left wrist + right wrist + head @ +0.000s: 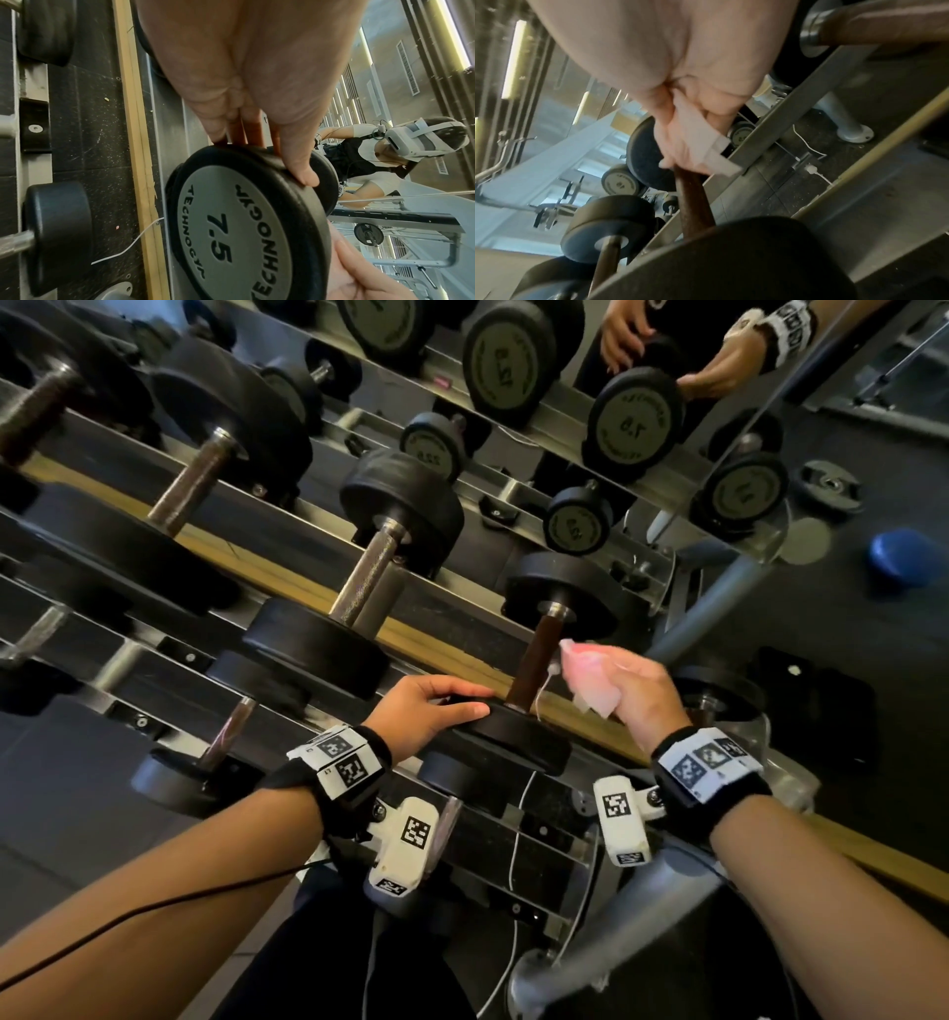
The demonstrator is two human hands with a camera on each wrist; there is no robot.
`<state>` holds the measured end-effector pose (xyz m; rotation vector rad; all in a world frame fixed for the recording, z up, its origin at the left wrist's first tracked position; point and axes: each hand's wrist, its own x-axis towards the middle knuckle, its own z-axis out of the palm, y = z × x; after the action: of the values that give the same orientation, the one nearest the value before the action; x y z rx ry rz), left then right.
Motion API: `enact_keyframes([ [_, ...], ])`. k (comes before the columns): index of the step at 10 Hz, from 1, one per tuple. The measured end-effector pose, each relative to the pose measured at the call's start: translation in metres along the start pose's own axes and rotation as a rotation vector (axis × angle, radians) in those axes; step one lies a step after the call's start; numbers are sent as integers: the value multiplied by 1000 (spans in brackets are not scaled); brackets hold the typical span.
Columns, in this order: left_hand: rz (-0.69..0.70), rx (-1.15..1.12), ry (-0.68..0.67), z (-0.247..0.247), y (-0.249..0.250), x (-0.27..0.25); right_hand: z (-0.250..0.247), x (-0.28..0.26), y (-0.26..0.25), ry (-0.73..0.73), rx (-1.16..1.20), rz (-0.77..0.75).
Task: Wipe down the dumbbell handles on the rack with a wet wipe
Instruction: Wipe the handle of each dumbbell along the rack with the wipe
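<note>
Currently wiping | right hand (629,683) is clutching the wet wipe (590,677) beside the brown handle (534,667), lower centre | left hand (426,708) is clasping the 7.5 dumbbell's near head (513,737) | risk: handle's underside is likely going unwiped unless the wipe wraps round.

Head downward, wrists close, perhaps sharing dumbbell (518,742)
</note>
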<state>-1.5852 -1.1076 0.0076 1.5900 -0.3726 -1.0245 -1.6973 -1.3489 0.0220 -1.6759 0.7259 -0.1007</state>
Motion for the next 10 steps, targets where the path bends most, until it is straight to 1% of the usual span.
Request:
enact_keyframes([
  [1, 7, 4, 10, 0, -3, 0, 12, -5, 5, -29, -26, -56],
  [2, 8, 10, 12, -1, -5, 2, 36, -21, 17, -172, 23, 63],
  [3, 21, 14, 2, -1, -7, 3, 39, -35, 25, -175, 124, 92],
  [4, 30, 37, 2, -3, -6, 4, 28, -39, 23, -264, 79, 27],
  [5, 29, 24, 7, -3, -5, 5, 16, -27, 20, -190, 234, -13],
  [6, 43, 39, 22, -2, -5, 3, 18, -23, 16, -36, 211, -21],
  [7, 42, 39, 58, 0, -7, 3, 34, -31, 26, -139, 170, 38],
  [8, 35, 84, 59, -1, -4, 4, 39, -38, 29, -137, 145, 29],
  [9, 18, 137, 54, -3, 1, 4, 40, -41, 19, -111, 180, 30],
  [10, 27, 235, 26, -7, 2, -4, 38, -43, 9, -85, 132, 68],
])
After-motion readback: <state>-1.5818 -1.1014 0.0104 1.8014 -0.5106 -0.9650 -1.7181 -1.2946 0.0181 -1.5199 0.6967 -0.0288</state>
